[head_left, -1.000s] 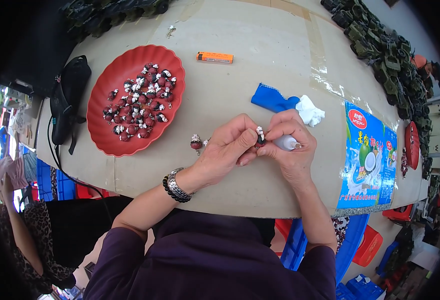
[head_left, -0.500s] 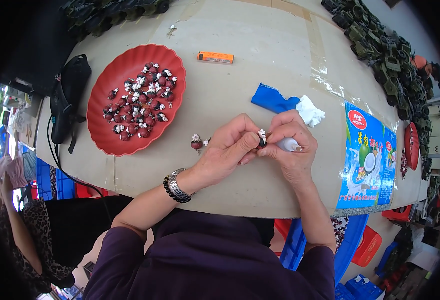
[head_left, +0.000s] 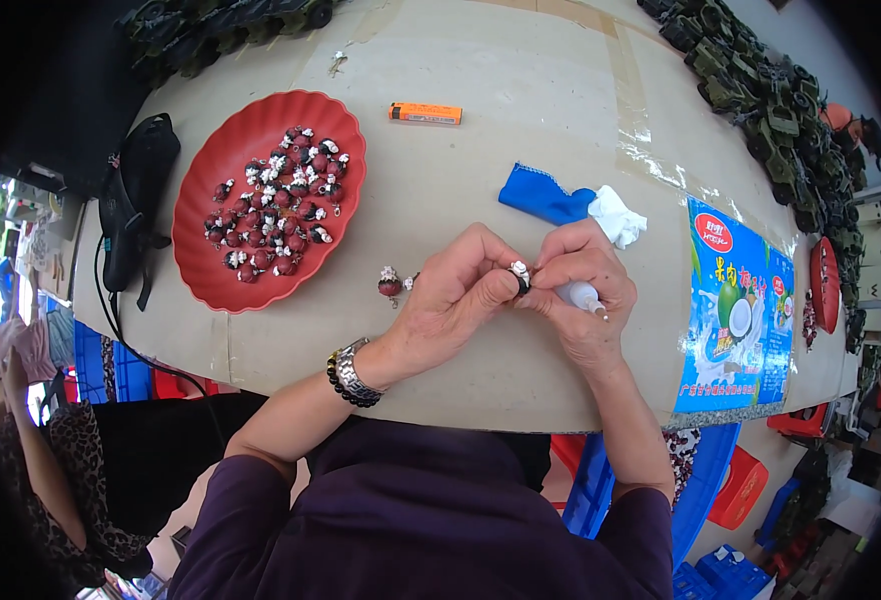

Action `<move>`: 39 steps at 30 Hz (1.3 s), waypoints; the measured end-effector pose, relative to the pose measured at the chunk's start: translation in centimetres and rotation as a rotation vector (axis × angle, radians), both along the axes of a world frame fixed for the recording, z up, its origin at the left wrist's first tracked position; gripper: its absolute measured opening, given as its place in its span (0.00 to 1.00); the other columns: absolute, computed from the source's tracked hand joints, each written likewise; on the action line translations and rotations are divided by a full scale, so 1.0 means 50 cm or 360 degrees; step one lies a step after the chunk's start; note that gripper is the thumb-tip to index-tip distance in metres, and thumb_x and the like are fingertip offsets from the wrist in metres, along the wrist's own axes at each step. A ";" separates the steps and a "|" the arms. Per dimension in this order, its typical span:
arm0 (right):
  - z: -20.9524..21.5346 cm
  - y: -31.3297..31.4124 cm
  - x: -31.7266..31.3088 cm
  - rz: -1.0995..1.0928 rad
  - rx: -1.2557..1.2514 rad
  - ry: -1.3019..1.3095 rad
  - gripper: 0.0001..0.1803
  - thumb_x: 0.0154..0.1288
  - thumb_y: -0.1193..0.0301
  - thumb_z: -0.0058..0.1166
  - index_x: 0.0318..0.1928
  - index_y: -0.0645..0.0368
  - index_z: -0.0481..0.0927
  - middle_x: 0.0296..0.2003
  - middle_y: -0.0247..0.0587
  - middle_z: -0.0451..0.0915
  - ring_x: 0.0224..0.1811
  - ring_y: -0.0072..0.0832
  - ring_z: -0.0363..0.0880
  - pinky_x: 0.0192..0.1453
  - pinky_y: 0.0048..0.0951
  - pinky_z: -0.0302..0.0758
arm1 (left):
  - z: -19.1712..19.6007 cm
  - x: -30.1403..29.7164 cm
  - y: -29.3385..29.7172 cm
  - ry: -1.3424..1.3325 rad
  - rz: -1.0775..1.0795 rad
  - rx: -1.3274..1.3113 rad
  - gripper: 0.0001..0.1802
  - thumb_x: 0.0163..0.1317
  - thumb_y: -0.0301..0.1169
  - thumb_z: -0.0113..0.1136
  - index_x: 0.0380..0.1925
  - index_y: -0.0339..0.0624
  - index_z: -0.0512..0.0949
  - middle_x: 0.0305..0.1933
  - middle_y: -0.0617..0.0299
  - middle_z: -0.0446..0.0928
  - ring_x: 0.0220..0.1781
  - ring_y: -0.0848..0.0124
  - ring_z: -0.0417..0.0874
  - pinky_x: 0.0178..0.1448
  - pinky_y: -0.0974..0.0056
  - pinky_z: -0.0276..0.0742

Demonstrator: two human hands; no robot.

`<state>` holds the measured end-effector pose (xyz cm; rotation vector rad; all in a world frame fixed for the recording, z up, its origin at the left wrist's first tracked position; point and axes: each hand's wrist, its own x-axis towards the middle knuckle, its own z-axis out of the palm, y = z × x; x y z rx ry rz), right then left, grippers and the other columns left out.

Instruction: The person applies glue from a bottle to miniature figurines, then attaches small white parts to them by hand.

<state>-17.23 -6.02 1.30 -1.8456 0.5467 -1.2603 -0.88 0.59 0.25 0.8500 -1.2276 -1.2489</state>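
My left hand (head_left: 449, 297) pinches a small white-topped figurine (head_left: 521, 274) above the table (head_left: 521, 385), my right hand (head_left: 595, 300) pinching it too while clasping a pale bottle (head_left: 583, 296), with the red dish (head_left: 197, 190) sitting off to my left!

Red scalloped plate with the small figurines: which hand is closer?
Left. The left hand is right of the red scalloped plate, not touching it; the right hand is farther right, beyond the left hand.

Dk purp. shirt (head_left: 401, 520), slvr wristband (head_left: 351, 374)
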 end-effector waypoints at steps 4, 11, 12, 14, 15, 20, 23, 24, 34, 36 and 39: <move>0.000 0.001 0.001 -0.0003 0.0081 0.0018 0.15 0.36 0.81 0.71 0.26 0.58 0.79 0.29 0.34 0.76 0.35 0.28 0.75 0.37 0.28 0.71 | 0.003 -0.003 -0.001 0.0244 -0.0068 0.0097 0.12 0.72 0.36 0.51 0.40 0.37 0.67 0.31 0.67 0.71 0.30 0.84 0.69 0.33 0.77 0.66; -0.003 -0.001 0.001 0.0077 0.0236 -0.0032 0.14 0.37 0.82 0.71 0.26 0.59 0.79 0.30 0.35 0.76 0.36 0.28 0.74 0.40 0.28 0.70 | -0.005 -0.006 -0.002 0.0340 -0.0096 0.0119 0.12 0.72 0.38 0.49 0.40 0.40 0.67 0.31 0.67 0.71 0.23 0.83 0.65 0.26 0.77 0.60; -0.004 -0.001 0.001 0.0075 0.0236 -0.0032 0.14 0.37 0.82 0.71 0.26 0.59 0.79 0.30 0.35 0.76 0.36 0.28 0.74 0.40 0.28 0.70 | -0.004 -0.006 -0.002 0.0340 -0.0097 0.0119 0.12 0.72 0.38 0.49 0.40 0.40 0.67 0.31 0.67 0.71 0.23 0.83 0.65 0.26 0.77 0.60; -0.005 -0.001 0.002 0.0110 0.0335 -0.0079 0.14 0.37 0.82 0.71 0.26 0.59 0.79 0.30 0.35 0.75 0.36 0.27 0.74 0.41 0.28 0.70 | -0.001 -0.007 -0.002 0.0414 -0.0133 0.0175 0.12 0.72 0.39 0.49 0.39 0.41 0.67 0.31 0.67 0.71 0.23 0.83 0.65 0.25 0.76 0.59; -0.006 -0.001 0.002 0.0107 0.0334 -0.0080 0.14 0.37 0.82 0.71 0.26 0.59 0.79 0.30 0.35 0.75 0.36 0.27 0.74 0.41 0.28 0.70 | -0.001 -0.008 -0.002 0.0413 -0.0136 0.0175 0.12 0.72 0.39 0.49 0.39 0.41 0.67 0.31 0.67 0.71 0.23 0.83 0.65 0.25 0.76 0.59; -0.011 0.000 0.002 0.0163 0.0575 -0.0126 0.14 0.39 0.82 0.71 0.26 0.60 0.78 0.31 0.35 0.74 0.38 0.26 0.73 0.41 0.27 0.69 | 0.001 -0.008 -0.001 0.0599 -0.0192 0.0416 0.12 0.72 0.41 0.49 0.37 0.44 0.67 0.30 0.67 0.71 0.21 0.81 0.63 0.24 0.75 0.57; -0.017 -0.002 0.004 0.0180 0.0663 -0.0147 0.14 0.40 0.82 0.71 0.27 0.60 0.79 0.32 0.35 0.74 0.39 0.26 0.73 0.42 0.26 0.69 | -0.001 -0.008 -0.002 0.0685 -0.0206 0.0526 0.13 0.71 0.42 0.50 0.36 0.45 0.67 0.29 0.67 0.71 0.20 0.80 0.63 0.24 0.74 0.57; -0.017 -0.002 0.004 0.0178 0.0663 -0.0150 0.14 0.40 0.82 0.71 0.27 0.60 0.79 0.32 0.35 0.74 0.39 0.26 0.73 0.42 0.26 0.69 | -0.001 -0.007 -0.002 0.0682 -0.0208 0.0526 0.13 0.71 0.42 0.50 0.36 0.45 0.67 0.29 0.67 0.71 0.20 0.80 0.63 0.24 0.74 0.57; -0.031 -0.008 0.000 0.0200 0.0656 -0.0102 0.17 0.38 0.83 0.72 0.29 0.58 0.79 0.36 0.35 0.72 0.39 0.20 0.71 0.45 0.22 0.70 | -0.001 -0.005 -0.005 0.0798 -0.0248 0.0763 0.15 0.71 0.45 0.49 0.37 0.44 0.70 0.27 0.67 0.71 0.20 0.81 0.66 0.23 0.75 0.55; -0.032 -0.007 0.000 0.0192 0.0646 -0.0099 0.17 0.39 0.83 0.72 0.29 0.58 0.78 0.36 0.34 0.72 0.39 0.20 0.71 0.44 0.22 0.70 | 0.000 -0.005 -0.005 0.0807 -0.0238 0.0797 0.16 0.71 0.45 0.49 0.37 0.44 0.70 0.27 0.67 0.71 0.20 0.81 0.65 0.23 0.75 0.55; -0.024 -0.006 0.003 0.0182 0.0582 -0.0060 0.17 0.39 0.82 0.73 0.29 0.58 0.78 0.35 0.33 0.72 0.39 0.20 0.70 0.44 0.22 0.69 | 0.003 -0.004 -0.005 0.0823 -0.0253 0.0803 0.16 0.72 0.45 0.49 0.37 0.44 0.70 0.27 0.67 0.70 0.20 0.81 0.65 0.23 0.75 0.55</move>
